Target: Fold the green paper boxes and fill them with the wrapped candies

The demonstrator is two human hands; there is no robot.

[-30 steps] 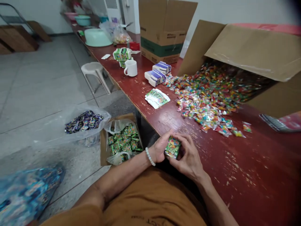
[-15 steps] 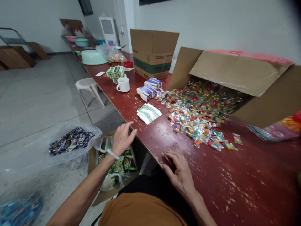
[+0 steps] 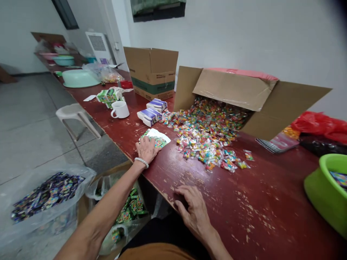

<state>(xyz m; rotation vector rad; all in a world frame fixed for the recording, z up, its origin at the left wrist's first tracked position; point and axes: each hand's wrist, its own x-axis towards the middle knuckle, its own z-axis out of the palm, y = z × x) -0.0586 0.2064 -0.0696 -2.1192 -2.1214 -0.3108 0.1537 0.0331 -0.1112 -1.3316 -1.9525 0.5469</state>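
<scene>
My left hand (image 3: 148, 148), with a pale bead bracelet at the wrist, lies over the near part of flattened green-and-white printed cartons (image 3: 162, 138). Its fingers are spread on them and partly cover them; I cannot tell whether there is one carton or a thin stack. By the table's front edge my right hand (image 3: 193, 207) rests with fingers loosely bent and thumb apart, holding nothing. Small clear packets of colourful candy (image 3: 207, 146) spill across the red table (image 3: 260, 202) from a cardboard box (image 3: 230, 88) tipped on its side.
Purple-and-white cartons (image 3: 150, 116), a white mug (image 3: 120, 109) and green cartons (image 3: 110, 95) stand farther left. An upright cardboard box (image 3: 151, 77) is behind. At right sits a green basin (image 3: 324, 189). Below left are a plastic bag of dark wrappers (image 3: 51, 195) and a stool (image 3: 74, 112).
My left hand has moved from the table's edge onto the green-and-white cartons. My right hand stays by the edge, much as before. The view has turned right, bringing the green basin in.
</scene>
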